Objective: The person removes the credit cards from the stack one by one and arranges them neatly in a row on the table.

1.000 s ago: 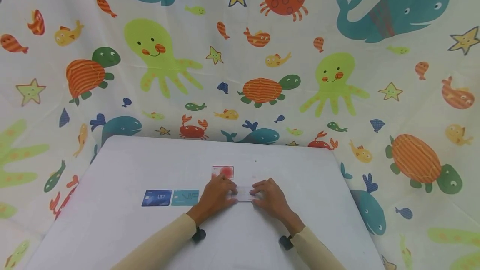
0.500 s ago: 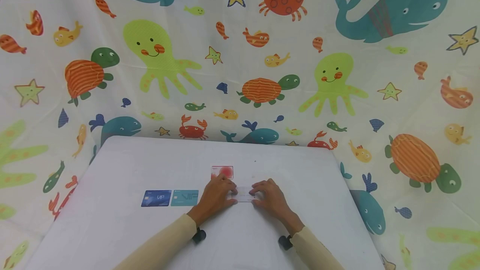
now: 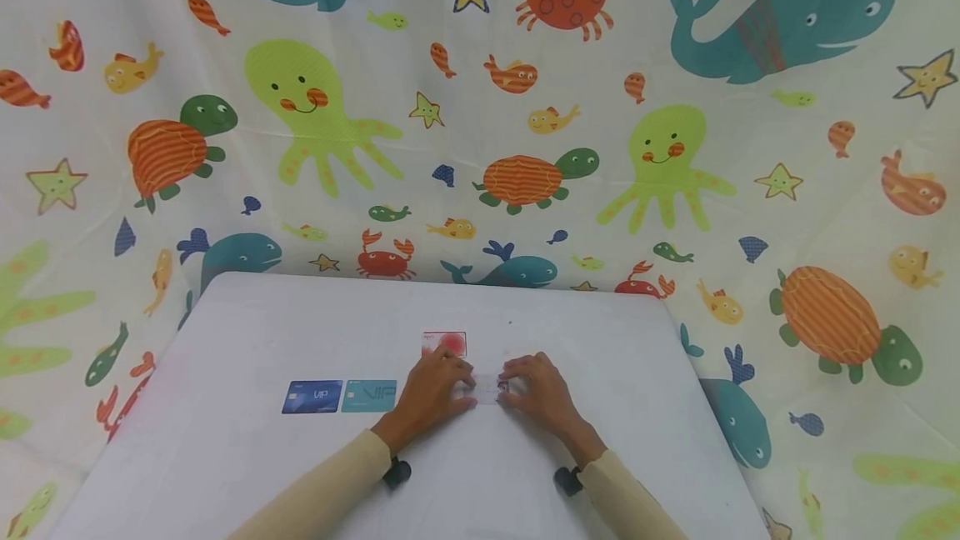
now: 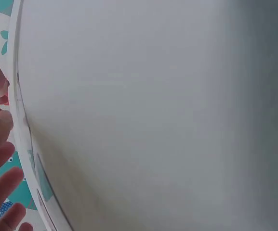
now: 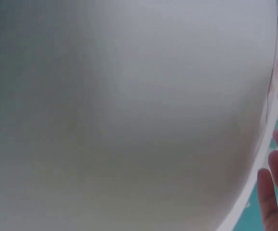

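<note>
In the head view, a whitish, see-through flat card-sized piece lies on the white table between the two hands. My left hand pinches its left end between thumb and fingers. At its right end my right hand does the same, with a small dark-reddish patch by the fingertips. A red-and-white card lies just beyond the left hand, which hides its lower part. Left of that hand are a dark blue VIP card and a teal VIP card, side by side. Both wrist views catch only fingers at their edges.
The white table narrows toward its far edge, where a curtain printed with sea animals hangs. Dark wrist cameras sit under both wrists.
My right hand has shifted slightly up and left, and less of the see-through piece shows between the hands. The left hand and the other cards stay about where they were.
</note>
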### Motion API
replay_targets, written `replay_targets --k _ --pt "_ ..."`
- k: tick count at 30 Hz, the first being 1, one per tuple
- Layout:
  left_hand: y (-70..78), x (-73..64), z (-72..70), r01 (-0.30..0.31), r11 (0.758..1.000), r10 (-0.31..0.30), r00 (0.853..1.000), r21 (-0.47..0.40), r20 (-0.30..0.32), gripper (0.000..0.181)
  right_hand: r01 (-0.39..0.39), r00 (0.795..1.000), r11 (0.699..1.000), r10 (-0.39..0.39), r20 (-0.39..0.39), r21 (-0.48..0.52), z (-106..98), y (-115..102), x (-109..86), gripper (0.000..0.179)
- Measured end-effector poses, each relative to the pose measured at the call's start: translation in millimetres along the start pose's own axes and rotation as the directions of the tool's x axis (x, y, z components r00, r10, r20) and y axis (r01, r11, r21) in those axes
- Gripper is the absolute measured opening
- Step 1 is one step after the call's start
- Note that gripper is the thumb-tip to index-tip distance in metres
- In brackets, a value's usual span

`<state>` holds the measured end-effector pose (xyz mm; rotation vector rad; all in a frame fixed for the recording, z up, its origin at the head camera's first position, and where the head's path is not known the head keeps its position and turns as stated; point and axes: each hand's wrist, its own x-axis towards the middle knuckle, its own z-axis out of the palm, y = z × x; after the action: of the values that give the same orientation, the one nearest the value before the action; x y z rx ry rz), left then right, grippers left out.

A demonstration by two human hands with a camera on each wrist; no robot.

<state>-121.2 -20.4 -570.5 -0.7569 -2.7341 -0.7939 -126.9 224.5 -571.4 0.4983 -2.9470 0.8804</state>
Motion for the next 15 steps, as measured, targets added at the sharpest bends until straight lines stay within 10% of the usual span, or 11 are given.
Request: replay_targets --k 15 --pt "-23.6 4.8 -12.9 0.048 0.998 -0.046 0.997 0.040 -0.067 0.027 0.029 0.999 0.999 -0.028 -0.030 0.030 7 -14 20.3 0.025"
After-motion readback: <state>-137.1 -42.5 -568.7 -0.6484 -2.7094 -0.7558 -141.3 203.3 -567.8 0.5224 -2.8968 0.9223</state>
